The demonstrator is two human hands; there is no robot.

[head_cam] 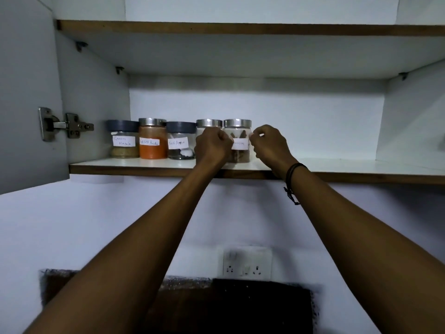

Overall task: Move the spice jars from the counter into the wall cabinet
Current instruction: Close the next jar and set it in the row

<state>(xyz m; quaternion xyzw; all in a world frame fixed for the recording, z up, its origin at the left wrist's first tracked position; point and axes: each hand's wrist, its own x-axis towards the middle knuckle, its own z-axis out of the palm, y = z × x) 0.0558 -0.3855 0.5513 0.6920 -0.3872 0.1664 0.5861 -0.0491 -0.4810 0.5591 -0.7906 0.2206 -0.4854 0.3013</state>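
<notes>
Spice jars are lined up in a row on the lower shelf (337,165) of the open wall cabinet, five in all. From the left: a garam masala jar (124,139), a chilli powder jar (152,138), a black pepper jar (181,141), a fourth jar (209,124) mostly hidden, and a cinnamon jar (238,137) at the right end, all upright with long axes vertical. Both arms are raised to the shelf from below.

The left hand (212,145) is curled in front of the fourth jar and the left edge of the cinnamon jar; whether it actually grips either jar cannot be told, since the fingers are hidden behind the knuckles. The right hand (271,143) is curled just right of the cinnamon jar, fingertips near or touching its side; a firm hold cannot be confirmed.

The cinnamon jar is bracketed between the two hands, directly ahead and slightly beyond the knuckles, with both hands about equally near. It is judged to be being nudged square into the row, label facing front.

A free stretch of shelf is seen to the right. A switch panel (246,262) is seen on the wall below. The bench is not clearly in view, so any remaining jars cannot be counted.
</notes>
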